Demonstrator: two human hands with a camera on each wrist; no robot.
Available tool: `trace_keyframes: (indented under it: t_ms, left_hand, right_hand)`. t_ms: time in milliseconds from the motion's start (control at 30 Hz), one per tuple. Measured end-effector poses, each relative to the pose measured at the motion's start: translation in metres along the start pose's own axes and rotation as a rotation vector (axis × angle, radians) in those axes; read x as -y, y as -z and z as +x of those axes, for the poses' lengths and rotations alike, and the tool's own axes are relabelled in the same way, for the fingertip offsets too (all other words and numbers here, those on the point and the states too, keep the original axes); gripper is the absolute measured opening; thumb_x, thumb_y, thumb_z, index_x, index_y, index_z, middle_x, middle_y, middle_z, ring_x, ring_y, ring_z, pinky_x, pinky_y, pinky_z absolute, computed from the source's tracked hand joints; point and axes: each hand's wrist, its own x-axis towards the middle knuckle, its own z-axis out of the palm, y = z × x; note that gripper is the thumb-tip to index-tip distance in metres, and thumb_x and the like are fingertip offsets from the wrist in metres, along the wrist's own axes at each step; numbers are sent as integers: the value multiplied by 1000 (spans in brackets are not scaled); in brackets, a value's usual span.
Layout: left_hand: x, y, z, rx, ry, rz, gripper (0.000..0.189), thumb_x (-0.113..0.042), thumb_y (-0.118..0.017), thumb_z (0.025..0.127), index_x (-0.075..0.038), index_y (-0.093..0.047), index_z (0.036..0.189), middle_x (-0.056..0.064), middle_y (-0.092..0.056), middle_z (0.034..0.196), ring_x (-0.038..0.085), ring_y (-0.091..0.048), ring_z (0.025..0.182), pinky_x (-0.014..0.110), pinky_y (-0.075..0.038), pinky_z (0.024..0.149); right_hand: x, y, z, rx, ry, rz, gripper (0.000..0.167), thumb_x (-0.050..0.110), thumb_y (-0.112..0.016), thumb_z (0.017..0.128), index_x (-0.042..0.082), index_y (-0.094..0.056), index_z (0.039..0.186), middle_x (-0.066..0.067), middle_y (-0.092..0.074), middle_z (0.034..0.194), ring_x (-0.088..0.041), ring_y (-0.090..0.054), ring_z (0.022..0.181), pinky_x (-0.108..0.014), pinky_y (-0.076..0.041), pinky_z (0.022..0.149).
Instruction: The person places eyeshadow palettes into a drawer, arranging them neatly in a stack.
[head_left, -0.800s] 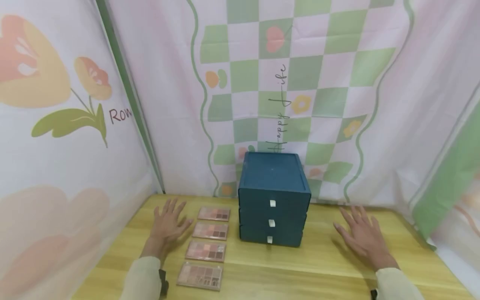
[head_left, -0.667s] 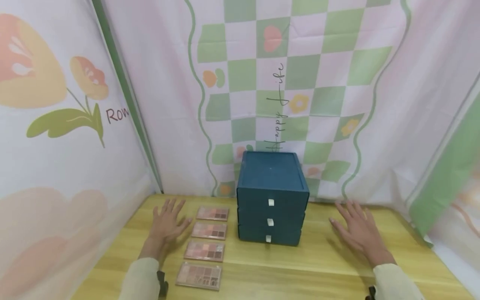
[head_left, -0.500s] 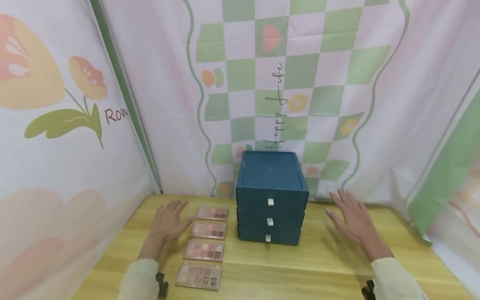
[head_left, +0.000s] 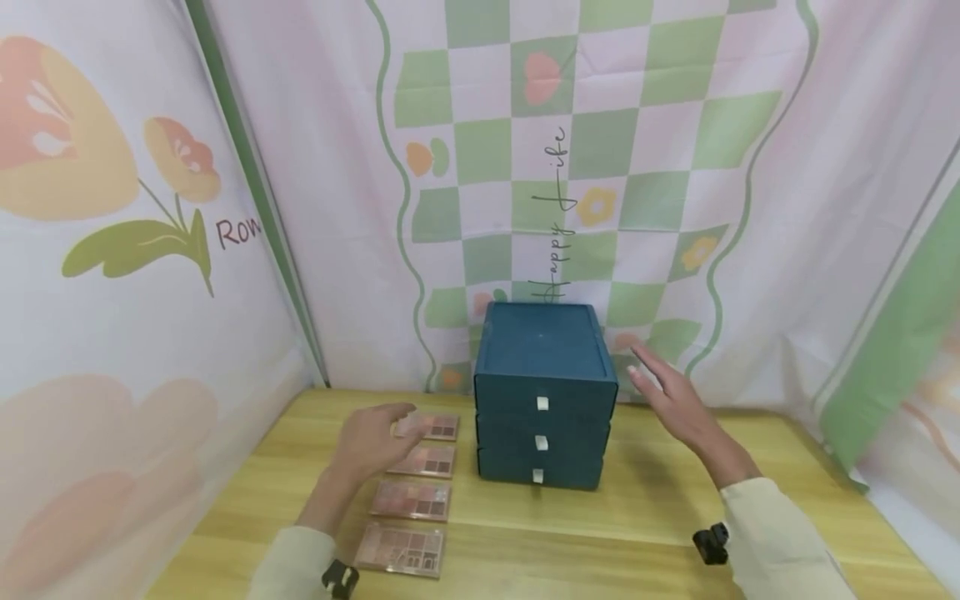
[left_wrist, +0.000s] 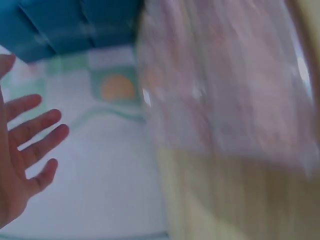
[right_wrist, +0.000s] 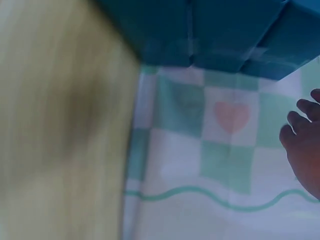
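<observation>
Several eyeshadow palettes with clear lids lie in a column on the left of the table. My left hand [head_left: 375, 440] is raised beside the two far ones, its fingers and thumb overlapping the farthest palette [head_left: 442, 427] and the second palette [head_left: 435, 462]. In the left wrist view that hand [left_wrist: 25, 145] has spread fingers and nothing in them. A dark blue cabinet [head_left: 546, 342] of three drawers with white pull tabs stands at the back middle. My right hand [head_left: 678, 404] hovers off its right side, fingers extended, holding nothing; the right wrist view shows the hand [right_wrist: 305, 145] partly cut off.
Nearer me lie a third palette [head_left: 412, 500] and the nearest palette [head_left: 400, 550]. The wooden table [head_left: 570, 550] ends at a checked curtain [head_left: 495, 150] behind the cabinet. A flower-printed curtain [head_left: 225, 333] closes the left side. Each wrist wears a black camera mount [head_left: 711, 544].
Both hands have lifted from lying spread near the table and moved inward: the left to the right over the far palettes, the right leftward and up toward the cabinet. Palettes and cabinet stay put.
</observation>
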Motion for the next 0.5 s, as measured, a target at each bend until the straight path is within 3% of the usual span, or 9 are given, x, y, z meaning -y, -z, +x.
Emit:
trace_keyframes:
  t_ms: [100, 200, 500]
  left_hand:
    - [-25, 4, 3, 37, 64, -136, 44, -54, -61, 94, -20, -75, 119, -1, -79, 107, 17, -73, 92, 39, -58, 80]
    - [-47, 6, 5, 92, 81, -304, 40, -50, -62, 96, -20, -74, 119, -4, -77, 100, 10, -68, 88, 33, -57, 76]
    - [-88, 7, 19, 239, -24, -753, 33, -34, -61, 101, -8, -74, 117, 13, -76, 109, 17, -72, 89, 30, -59, 78]
  right_hand:
    - [12, 0, 8, 21, -10, 54, 61, 37, -40, 109, 8, -24, 161, -22, -21, 169, -49, -19, 155, -70, -21, 119]
    - [22, 1, 15, 60, -29, 94, 65, 38, -42, 109, 8, -22, 162, -22, -18, 169, -48, -18, 155, -68, -22, 120]
    - [33, -5, 31, 151, -18, 94, 74, 32, -55, 104, 1, -20, 161, -27, -13, 169, -50, -17, 154, -67, -22, 121]
